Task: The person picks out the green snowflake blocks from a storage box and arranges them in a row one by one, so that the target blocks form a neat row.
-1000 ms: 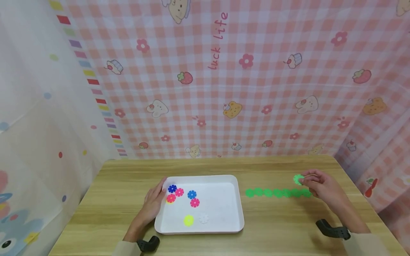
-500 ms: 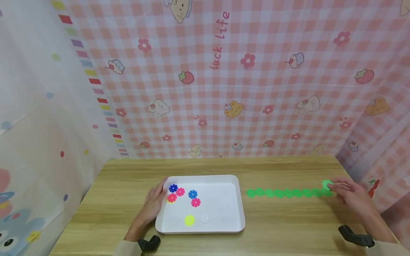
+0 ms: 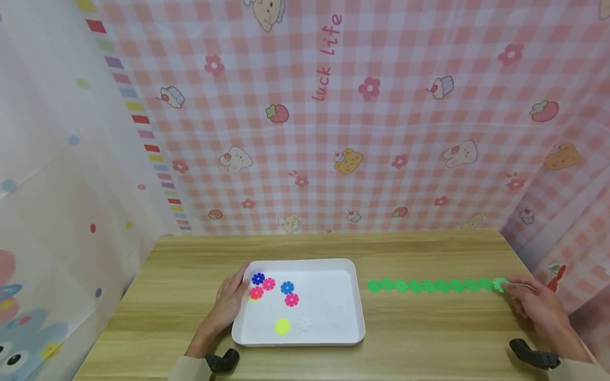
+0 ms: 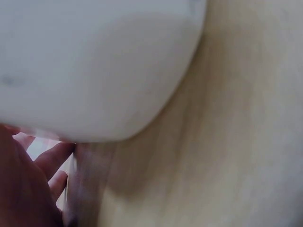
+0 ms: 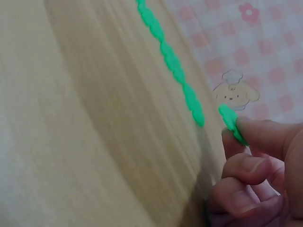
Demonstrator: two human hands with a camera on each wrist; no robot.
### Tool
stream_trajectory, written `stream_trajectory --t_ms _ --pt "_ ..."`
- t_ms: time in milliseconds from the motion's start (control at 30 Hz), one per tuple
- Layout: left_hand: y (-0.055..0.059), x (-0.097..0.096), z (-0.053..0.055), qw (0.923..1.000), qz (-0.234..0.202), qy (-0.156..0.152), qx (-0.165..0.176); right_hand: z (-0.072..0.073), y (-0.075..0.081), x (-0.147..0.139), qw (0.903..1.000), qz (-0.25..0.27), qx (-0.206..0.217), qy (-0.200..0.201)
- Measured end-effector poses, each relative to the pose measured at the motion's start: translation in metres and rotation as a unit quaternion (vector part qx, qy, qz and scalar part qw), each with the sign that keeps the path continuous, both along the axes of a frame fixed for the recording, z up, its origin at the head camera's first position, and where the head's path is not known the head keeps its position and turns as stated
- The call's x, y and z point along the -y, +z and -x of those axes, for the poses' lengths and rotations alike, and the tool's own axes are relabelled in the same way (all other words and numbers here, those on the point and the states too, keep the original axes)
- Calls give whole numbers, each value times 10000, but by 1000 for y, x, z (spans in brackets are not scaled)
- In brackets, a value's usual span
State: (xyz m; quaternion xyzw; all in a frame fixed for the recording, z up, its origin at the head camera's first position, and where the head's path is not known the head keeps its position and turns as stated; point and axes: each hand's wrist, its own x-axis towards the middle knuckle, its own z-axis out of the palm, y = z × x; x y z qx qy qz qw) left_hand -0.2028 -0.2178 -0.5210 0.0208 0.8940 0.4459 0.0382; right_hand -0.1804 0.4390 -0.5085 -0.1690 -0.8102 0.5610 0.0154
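Note:
My right hand (image 3: 540,304) is at the right end of a row of green notched plastic discs (image 3: 429,286) on the table. Between thumb and finger it pinches one more green disc (image 5: 232,124); in the right wrist view a small gap separates this disc from the row's end. My left hand (image 3: 230,299) holds the left side of a white tray (image 3: 333,344), with the thumb at the rim. Only part of that hand shows in the left wrist view, beside the tray's blurred corner.
Inside the tray lie several loose discs: a dark blue disc (image 3: 258,279), a lighter blue disc (image 3: 287,288), pink discs, a yellow disc (image 3: 282,326) and a white disc (image 3: 305,324). A pink checked cloth (image 3: 305,132) hangs behind the wooden table (image 3: 429,338).
My right hand has moved right along the row and lowered its disc to the row's end. The row shows more discs at its right end than before. My left hand stays at the tray.

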Motion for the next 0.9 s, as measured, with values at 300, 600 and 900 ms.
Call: stream_trajectory --t_ms 300,600,900 --pt "1 0 -1 10000 -6 30 39 9 -6 -1 9990 29 65 -433" --pt "0 -1 0 9998 -23 59 193 13 -6 1 9937 -926 152 -618" --pt "2 -1 0 9999 -8 37 159 13 -8 4 9914 -977 -97 -860"
